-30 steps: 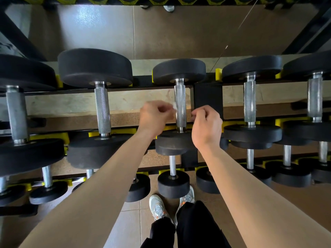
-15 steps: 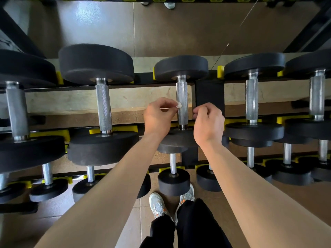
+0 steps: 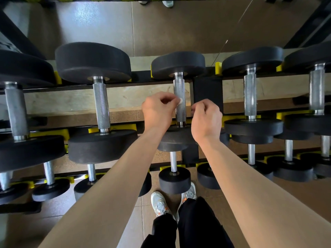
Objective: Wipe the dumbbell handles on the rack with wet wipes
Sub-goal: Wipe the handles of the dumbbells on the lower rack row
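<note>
Standing by, I watched the person work at the middle dumbbell's handle (image 3: 179,92) on the top row of the rack (image 3: 207,90), whose black post stood just to the right of that handle. The left hand (image 3: 158,111) sat close on the left of the handle and the right hand (image 3: 206,119) close on its right, both level with its lower half. The left fingers were curled, with thumb and fingertips pinching a small pale scrap against the metal, which I took for the wipe (image 3: 180,101). The right fingers were curled into the same kind of pinch, seemingly on its other end, though almost none of it showed there. My guess was that the cloth ran round the back of the handle, so this one was mid-wipe. Nothing on the steel told me which others were finished: the handle to the left (image 3: 100,104) and the one to the right (image 3: 249,94) looked equally dull. The smaller dumbbells (image 3: 173,161) below the middle handle sat untouched, so I judged that plenty remained.
</note>
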Tool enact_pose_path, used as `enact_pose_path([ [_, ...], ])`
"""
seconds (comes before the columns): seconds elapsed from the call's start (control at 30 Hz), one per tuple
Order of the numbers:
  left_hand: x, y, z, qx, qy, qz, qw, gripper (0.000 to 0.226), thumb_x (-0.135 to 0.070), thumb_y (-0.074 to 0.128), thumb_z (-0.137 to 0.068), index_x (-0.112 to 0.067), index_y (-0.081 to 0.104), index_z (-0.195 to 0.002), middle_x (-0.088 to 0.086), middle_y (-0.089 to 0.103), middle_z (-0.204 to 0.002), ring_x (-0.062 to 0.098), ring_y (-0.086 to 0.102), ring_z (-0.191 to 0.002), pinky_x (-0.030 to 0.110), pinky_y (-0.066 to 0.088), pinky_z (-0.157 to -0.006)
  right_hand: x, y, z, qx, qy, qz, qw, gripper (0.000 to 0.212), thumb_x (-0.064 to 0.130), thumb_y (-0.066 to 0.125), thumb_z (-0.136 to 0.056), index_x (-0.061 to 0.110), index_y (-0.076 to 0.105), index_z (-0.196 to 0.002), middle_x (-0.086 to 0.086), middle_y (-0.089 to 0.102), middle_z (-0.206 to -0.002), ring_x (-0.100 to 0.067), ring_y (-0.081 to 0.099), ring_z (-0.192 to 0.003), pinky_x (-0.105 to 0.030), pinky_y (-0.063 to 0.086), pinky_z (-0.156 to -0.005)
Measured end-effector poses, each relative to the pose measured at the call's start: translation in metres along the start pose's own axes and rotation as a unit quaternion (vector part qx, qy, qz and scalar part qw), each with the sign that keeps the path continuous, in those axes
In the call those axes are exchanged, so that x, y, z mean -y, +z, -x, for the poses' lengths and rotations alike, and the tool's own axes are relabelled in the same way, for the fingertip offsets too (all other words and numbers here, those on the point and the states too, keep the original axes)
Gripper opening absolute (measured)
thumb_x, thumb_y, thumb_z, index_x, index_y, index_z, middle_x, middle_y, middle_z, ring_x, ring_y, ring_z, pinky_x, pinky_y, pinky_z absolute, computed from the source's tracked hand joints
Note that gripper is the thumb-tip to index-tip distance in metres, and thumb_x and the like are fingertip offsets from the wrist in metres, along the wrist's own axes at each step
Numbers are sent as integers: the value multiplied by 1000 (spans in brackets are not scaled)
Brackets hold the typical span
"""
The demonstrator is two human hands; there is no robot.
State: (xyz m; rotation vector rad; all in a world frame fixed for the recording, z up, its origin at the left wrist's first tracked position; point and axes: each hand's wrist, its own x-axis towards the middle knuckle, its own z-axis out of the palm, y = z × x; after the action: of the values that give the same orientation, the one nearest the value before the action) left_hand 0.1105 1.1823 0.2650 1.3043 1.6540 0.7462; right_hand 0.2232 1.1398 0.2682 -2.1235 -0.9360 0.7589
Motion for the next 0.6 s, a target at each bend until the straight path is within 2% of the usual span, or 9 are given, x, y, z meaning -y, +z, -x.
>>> enact_pose_path([
  [0.07, 1, -1, 2, 23, 1, -22, 999, 7, -23, 76, -89, -26, 77, -96, -16, 71, -90, -2, 65, -87, 11, 50, -75, 0, 0, 0, 3, 2, 2, 1000, 27, 20, 42, -103, 17, 65, -91, 11, 60, -74, -5, 58, -65, -4, 37, -49],
  [0.2, 10, -10, 12, 126, -4, -136, 983, 5, -27, 79, -87, -26, 77, -92, -22, 64, -77, -8, 60, -75, 3, 41, -58, 0, 0, 0, 6, 6, 4, 1000, 26, 20, 42, -103, 17, 66, -92, 10, 60, -74, -5, 57, -65, -4, 35, -49],
  [0.27, 10, -12, 11, 139, -4, -153, 978, 7, -27, 80, -86, -24, 78, -92, -20, 64, -78, -8, 59, -73, 2, 42, -59, 0, 0, 0, 5, 8, 8, 1000, 27, 20, 42, -103, 16, 66, -93, 10, 61, -75, -5, 58, -66, -7, 36, -51],
  [0.37, 6, -10, 5, 94, 20, -112, 989, 9, -25, 77, -89, -22, 78, -97, -16, 68, -86, -6, 61, -80, 9, 49, -74, 0, 0, 1, 7, 4, 6, 1000, 27, 20, 42, -103, 15, 67, -93, 9, 61, -75, -5, 58, -65, -5, 37, -49],
  [0.5, -10, 1, -16, -21, 65, -44, 997, 11, -20, 72, -93, -21, 78, -102, -20, 65, -87, -11, 58, -82, 1, 44, -71, 0, 0, 0, 6, 4, 5, 1000, 27, 20, 42, -103, 16, 66, -92, 9, 61, -75, -7, 58, -64, -10, 40, -52],
  [0.6, -18, 7, -28, -57, 77, -33, 995, 12, -18, 72, -92, -20, 78, -102, -18, 66, -89, -11, 57, -81, -4, 41, -74, 0, 0, 0, 8, 4, 5, 1000, 27, 20, 42, -103, 17, 65, -90, 8, 61, -75, -7, 58, -65, -11, 40, -53],
])
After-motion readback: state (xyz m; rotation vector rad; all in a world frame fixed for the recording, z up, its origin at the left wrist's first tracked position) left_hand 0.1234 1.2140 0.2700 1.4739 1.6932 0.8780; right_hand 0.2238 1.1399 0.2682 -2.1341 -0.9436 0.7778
